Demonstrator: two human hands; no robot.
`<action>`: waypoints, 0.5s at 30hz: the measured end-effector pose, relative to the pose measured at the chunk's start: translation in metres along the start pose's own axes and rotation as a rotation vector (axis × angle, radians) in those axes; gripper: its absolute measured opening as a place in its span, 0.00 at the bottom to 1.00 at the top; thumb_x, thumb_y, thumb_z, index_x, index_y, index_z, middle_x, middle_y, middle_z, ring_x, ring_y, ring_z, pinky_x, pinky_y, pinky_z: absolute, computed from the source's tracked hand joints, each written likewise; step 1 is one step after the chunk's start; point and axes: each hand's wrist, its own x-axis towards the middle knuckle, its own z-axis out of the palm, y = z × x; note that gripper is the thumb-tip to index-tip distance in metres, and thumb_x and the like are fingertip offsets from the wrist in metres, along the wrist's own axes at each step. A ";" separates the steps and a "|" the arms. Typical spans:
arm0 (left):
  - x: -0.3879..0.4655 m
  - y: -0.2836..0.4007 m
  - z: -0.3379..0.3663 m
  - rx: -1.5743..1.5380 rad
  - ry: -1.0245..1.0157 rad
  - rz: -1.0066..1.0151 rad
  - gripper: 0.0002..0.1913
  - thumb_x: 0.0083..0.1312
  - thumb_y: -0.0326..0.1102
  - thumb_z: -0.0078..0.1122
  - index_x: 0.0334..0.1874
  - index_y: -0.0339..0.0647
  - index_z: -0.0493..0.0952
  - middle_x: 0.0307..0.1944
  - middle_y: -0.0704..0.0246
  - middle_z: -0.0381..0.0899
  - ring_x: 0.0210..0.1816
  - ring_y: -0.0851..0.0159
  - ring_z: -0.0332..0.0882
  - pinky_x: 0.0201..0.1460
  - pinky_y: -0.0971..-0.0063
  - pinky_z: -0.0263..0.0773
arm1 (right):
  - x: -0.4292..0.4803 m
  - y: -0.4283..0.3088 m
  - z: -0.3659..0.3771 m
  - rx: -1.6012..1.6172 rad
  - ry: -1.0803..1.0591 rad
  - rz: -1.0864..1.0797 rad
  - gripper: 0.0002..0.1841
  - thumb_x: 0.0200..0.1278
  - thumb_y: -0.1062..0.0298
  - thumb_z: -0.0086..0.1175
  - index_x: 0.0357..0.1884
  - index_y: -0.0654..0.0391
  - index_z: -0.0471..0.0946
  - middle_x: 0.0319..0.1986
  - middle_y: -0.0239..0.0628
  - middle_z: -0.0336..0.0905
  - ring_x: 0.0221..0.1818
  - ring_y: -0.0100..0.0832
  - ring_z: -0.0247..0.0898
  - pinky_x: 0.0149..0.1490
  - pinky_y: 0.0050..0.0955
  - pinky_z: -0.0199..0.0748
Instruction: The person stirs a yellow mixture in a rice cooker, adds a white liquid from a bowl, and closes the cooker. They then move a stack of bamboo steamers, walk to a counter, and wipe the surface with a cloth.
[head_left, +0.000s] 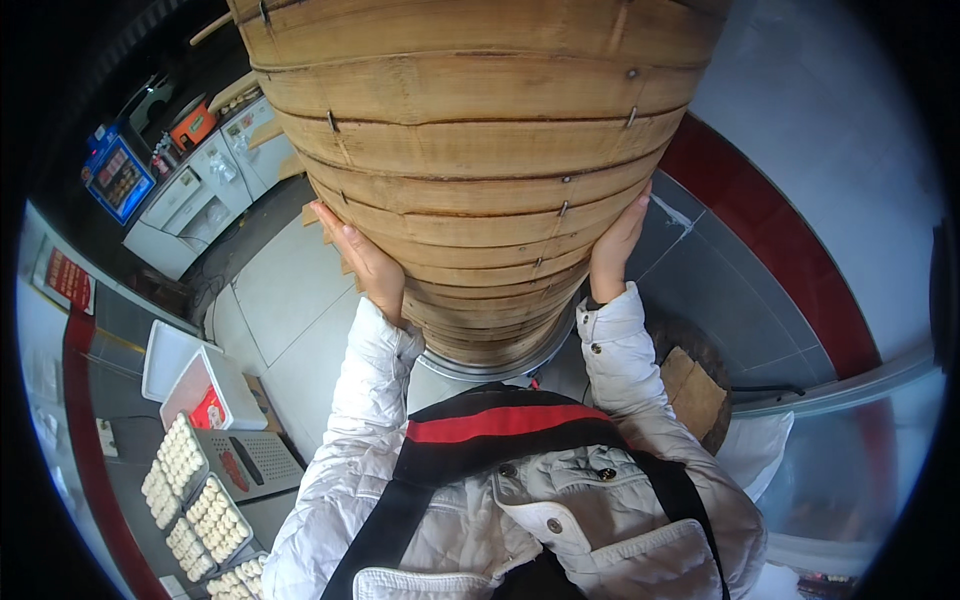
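Note:
A tall stack of round bamboo steamer baskets (480, 150) rises directly before me, its top cut off by the picture's upper edge. Metal staples pin the bamboo bands. The stack's foot meets a round metal rim (480, 369) near the floor. My left hand (367, 262) lies flat along the left side of the stack, fingers stretched upward. On the opposite side, my right hand (619, 244) presses its palm to the bamboo, fingertips partly hidden by the curve. Both hands are around the same middle tiers.
Trays of pale dough pieces (214, 517) stand at lower left, beside a white foam box (214, 386) with its lid off. White cabinets (202, 176) carry an orange pot (193, 122) and a lit blue display case (120, 174). A round stool-like block (694, 390) stands right.

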 end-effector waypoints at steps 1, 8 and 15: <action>0.001 0.000 0.000 -0.005 -0.001 0.014 0.31 0.72 0.49 0.21 0.69 0.31 0.38 0.71 0.54 0.32 0.72 0.55 0.28 0.71 0.66 0.28 | 0.001 -0.003 -0.003 -0.027 -0.002 -0.003 0.35 0.70 0.46 0.25 0.66 0.69 0.47 0.67 0.55 0.41 0.70 0.45 0.36 0.70 0.33 0.34; -0.007 0.025 -0.009 0.015 0.054 0.073 0.32 0.70 0.47 0.27 0.69 0.31 0.36 0.71 0.52 0.32 0.72 0.52 0.29 0.71 0.65 0.27 | -0.003 -0.048 -0.010 -0.261 0.066 -0.314 0.38 0.68 0.42 0.23 0.67 0.68 0.43 0.67 0.54 0.40 0.70 0.48 0.33 0.69 0.44 0.29; -0.015 0.039 0.013 0.162 0.023 0.206 0.35 0.68 0.49 0.32 0.69 0.31 0.37 0.70 0.50 0.33 0.71 0.47 0.31 0.70 0.58 0.26 | -0.010 -0.059 0.025 -0.310 0.011 -0.393 0.41 0.65 0.38 0.20 0.68 0.63 0.39 0.68 0.51 0.37 0.71 0.48 0.30 0.68 0.48 0.22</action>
